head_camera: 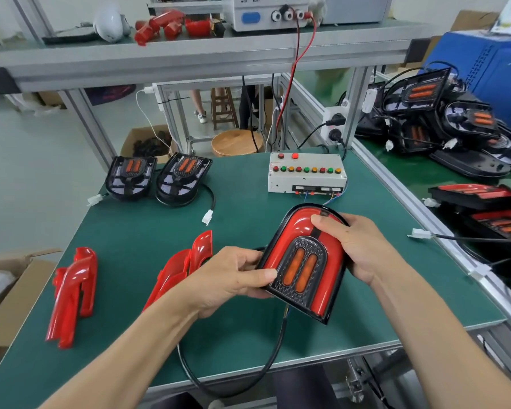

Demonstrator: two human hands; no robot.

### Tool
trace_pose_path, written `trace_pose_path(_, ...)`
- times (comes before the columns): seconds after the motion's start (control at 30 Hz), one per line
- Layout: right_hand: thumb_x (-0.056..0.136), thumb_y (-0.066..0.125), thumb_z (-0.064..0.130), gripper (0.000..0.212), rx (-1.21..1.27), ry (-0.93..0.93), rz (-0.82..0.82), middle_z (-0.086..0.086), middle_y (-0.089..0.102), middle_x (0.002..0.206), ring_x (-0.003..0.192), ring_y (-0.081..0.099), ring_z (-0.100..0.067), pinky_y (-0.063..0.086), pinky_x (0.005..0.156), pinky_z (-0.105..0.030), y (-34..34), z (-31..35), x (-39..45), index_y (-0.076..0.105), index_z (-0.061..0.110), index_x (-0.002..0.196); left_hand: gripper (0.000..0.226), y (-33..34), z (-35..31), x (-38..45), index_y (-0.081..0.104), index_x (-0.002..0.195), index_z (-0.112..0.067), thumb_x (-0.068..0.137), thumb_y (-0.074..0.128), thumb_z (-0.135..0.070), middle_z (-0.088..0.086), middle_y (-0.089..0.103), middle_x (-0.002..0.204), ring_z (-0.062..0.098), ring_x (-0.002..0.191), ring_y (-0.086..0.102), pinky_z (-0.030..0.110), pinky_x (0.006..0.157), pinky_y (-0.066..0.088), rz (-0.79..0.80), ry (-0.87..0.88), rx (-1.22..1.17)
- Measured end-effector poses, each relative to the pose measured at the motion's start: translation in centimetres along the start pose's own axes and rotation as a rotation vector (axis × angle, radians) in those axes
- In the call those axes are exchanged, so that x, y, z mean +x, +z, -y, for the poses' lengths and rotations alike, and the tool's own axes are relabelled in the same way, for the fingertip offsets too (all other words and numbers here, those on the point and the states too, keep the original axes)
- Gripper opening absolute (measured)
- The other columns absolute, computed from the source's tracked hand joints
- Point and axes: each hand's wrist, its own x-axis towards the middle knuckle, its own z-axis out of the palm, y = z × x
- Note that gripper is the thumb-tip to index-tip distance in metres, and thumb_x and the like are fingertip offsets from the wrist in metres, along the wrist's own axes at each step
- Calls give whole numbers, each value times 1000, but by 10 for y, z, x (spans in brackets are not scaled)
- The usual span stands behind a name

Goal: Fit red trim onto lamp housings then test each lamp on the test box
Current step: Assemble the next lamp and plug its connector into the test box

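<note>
Lamp (303, 262) with red trim fitted held tilted above green mat (148, 231), left hand (227, 278) pinching its lower left edge, right hand (354, 243) gripping the top, thumb on the trim; test box (306, 172) beyond, loose trim pieces (71, 293) left, two bare housings (157, 178) behind, cardboard box (12, 302) of pale wrapping far left.

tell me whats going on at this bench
A person holds a lamp housing in both hands above the green table, the left hand on its lower left edge, the right hand on its top with the thumb pressing the fitted red trim. Two bare housings and loose red trim pieces wait on the table. The test box sits behind, not in use.
</note>
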Motion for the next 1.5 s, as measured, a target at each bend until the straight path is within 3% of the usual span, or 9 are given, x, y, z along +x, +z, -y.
trace_pose_path(0.2,79,83,22,35,-15,-3,-14,-12,79,89,72,77,-25,60,57,-30,-4,-3,-2,70,9,109,27,8,9,1,70,125,-6,99,65,-8,11,74,120,26,115,70,35,94,58,-39,7,-3)
trace_pose_path(0.33,84,80,22,27,-18,10,-89,-11,79,85,66,75,-22,58,53,-28,-20,-12,-7,70,11,107,25,17,13,1,73,119,-15,104,60,-30,10,76,111,16,101,72,36,94,59,-85,13,179)
trace_pose_path(0.43,82,80,23,31,-11,17,-168,-12,79,85,64,74,-21,59,56,-30,-42,-25,-13,70,8,107,28,8,18,-4,75,102,-23,102,57,-44,-3,77,95,12,86,74,41,90,60,-404,71,398)
trace_pose_path(0.57,70,82,31,44,-20,81,-212,-15,78,85,63,75,-22,56,69,-35,-59,-37,-18,70,7,104,9,-17,19,-10,71,86,-24,94,69,-28,-10,70,74,5,70,63,18,69,48,-715,124,763)
trace_pose_path(0.73,78,81,33,40,-81,164,-225,-17,78,86,64,74,-27,57,74,-38,-62,-37,-12,69,3,102,37,-14,15,19,59,128,-17,98,61,-39,2,58,122,22,112,59,39,98,47,-613,2,1164)
trace_pose_path(0.9,86,78,35,36,-231,174,-267,-15,78,82,64,71,-27,56,63,-33,-75,-27,-6,72,3,101,28,-12,12,43,53,118,-12,104,54,-36,11,58,121,37,114,62,41,80,44,-497,-256,1437)
trace_pose_path(1.13,86,64,66,57,-680,154,-353,-2,66,54,45,62,-19,47,44,-25,-96,-31,-16,70,10,82,19,-24,12,32,59,100,-9,99,49,-25,15,66,106,37,99,60,37,74,44,-544,-311,1298)
trace_pose_path(1.33,85,40,85,70,-1106,149,-362,-4,69,79,79,68,-29,54,80,-39,-98,-31,-15,64,19,79,17,-28,-4,18,54,82,-14,94,51,-26,6,63,79,33,80,59,37,67,46,-690,-145,1058)
trace_pose_path(1.5,86,61,68,62,-823,159,-359,-5,65,51,41,64,-23,46,41,-27,-99,-34,-20,61,6,84,12,-44,-13,22,58,96,-13,98,50,-22,7,69,80,32,85,62,42,78,52,-743,-63,983)
